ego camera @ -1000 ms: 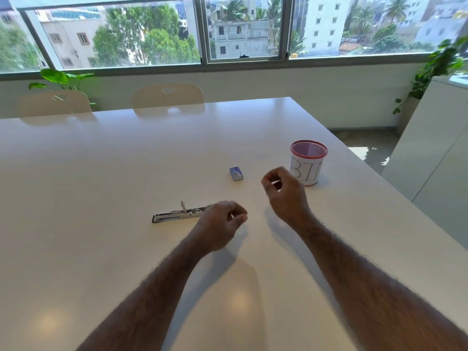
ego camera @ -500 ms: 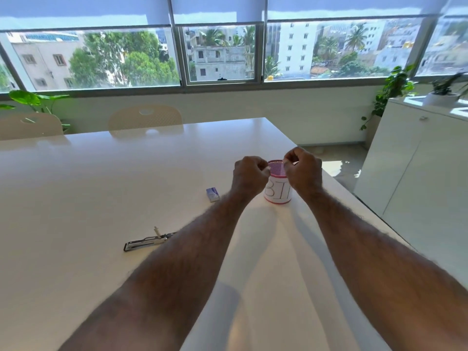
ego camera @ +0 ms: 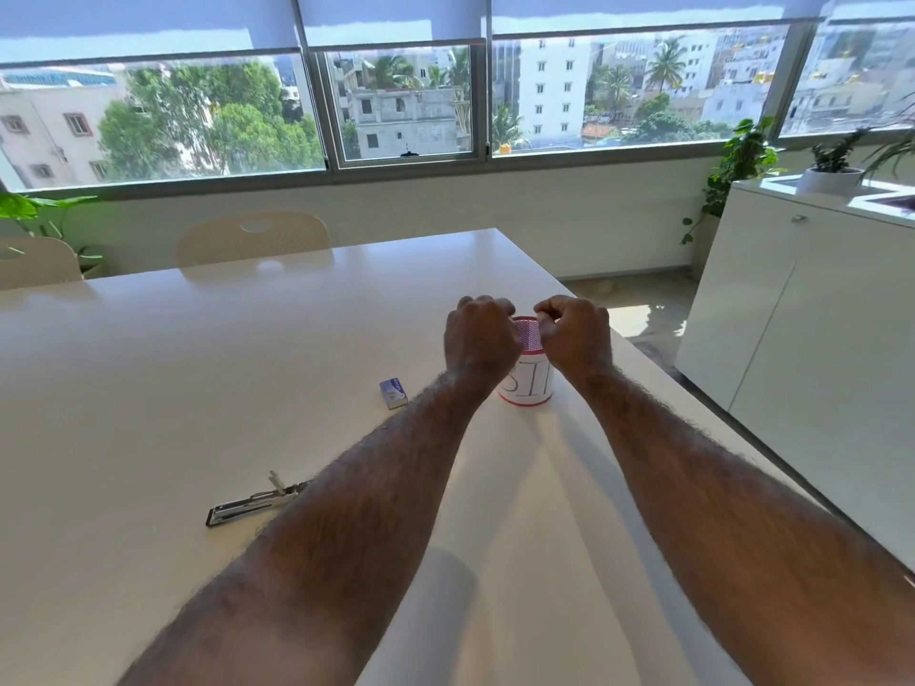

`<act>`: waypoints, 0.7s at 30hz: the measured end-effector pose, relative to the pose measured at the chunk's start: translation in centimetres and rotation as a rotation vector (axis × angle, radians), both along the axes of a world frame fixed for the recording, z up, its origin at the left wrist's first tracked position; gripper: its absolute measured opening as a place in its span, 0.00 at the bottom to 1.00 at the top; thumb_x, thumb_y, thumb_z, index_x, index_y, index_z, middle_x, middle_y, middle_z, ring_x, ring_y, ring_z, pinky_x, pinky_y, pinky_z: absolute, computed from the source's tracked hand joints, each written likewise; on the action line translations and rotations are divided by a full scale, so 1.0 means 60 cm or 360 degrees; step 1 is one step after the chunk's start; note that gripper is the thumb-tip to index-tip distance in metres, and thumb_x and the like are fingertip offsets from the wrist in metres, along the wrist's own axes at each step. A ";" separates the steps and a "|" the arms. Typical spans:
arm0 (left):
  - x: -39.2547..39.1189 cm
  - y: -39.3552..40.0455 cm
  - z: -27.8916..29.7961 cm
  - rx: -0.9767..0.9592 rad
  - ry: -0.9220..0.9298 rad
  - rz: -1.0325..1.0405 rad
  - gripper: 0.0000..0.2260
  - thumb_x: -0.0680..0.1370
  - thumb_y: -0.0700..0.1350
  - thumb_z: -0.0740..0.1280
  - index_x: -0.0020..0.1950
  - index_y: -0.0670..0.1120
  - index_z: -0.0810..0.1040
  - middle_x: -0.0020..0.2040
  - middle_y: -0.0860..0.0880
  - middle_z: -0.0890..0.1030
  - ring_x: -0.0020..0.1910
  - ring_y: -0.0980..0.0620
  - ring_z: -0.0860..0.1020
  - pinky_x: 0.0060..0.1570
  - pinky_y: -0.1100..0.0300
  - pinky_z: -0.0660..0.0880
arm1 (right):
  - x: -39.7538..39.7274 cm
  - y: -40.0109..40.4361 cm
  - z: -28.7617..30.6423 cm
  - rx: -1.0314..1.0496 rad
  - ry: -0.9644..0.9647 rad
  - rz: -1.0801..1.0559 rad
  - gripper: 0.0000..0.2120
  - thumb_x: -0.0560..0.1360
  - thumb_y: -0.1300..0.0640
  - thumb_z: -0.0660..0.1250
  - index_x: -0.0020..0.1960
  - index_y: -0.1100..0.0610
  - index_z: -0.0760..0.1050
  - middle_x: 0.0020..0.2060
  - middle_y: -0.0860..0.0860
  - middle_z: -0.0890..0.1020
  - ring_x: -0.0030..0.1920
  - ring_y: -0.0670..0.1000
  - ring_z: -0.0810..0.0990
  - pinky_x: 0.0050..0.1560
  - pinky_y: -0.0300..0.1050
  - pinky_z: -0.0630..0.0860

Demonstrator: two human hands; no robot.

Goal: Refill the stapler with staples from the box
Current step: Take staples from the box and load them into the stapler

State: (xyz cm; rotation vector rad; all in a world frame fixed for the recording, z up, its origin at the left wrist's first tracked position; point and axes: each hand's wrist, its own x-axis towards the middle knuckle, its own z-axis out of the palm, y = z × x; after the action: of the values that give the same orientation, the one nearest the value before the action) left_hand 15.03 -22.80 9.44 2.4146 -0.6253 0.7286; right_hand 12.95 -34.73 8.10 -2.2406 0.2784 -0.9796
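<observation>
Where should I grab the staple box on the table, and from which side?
Take the staple box by its two long sides, pinching from above. It lies flat on the table, apart from the cup and the open stapler, so a top-down pinch looks clear. The left hand is nearer; both hands are now over the cup.

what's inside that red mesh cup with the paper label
Only pink mesh inner wall shows inside the cup. The left hand and right hand, both fisted above its rim, cover most of the opening, so the contents stay hidden.
</observation>
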 end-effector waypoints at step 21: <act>0.054 0.193 -0.084 0.0926 0.1048 0.0148 0.22 0.77 0.36 0.58 0.71 0.49 0.68 0.69 0.41 0.67 0.67 0.42 0.67 0.66 0.50 0.68 | -0.020 0.153 -0.129 -0.0064 0.0139 0.0511 0.04 0.71 0.63 0.68 0.45 0.61 0.80 0.40 0.55 0.84 0.38 0.52 0.80 0.43 0.49 0.80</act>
State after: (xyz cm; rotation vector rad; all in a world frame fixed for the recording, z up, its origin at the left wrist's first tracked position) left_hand 18.24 -11.22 4.38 2.9841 -0.4859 -0.2868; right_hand 11.77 -25.55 0.34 -2.2764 -0.0639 -0.7234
